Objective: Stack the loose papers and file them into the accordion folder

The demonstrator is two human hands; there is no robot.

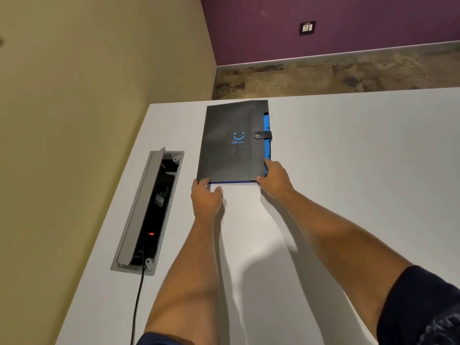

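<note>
Both hands, left [205, 197] and right [274, 179], pinching accordion folder [232, 143] near corners, toward desk [348, 170] far-left corner. Probably light, floppy (strap snapped). Best supported along spine.

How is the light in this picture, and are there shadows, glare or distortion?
Head view: soft indoor light; the arms throw grey shadows on the white table; no strong glare on the black folder; wide-angle lens tilts and bends the walls; left hand and right hand look sharp.

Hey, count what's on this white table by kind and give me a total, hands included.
Black accordion folder with blue smiley logo: 1
Grey recessed cable box with open lid: 1
Black cable: 1
Bare hands, left hand and right hand: 2
Total: 5
</note>
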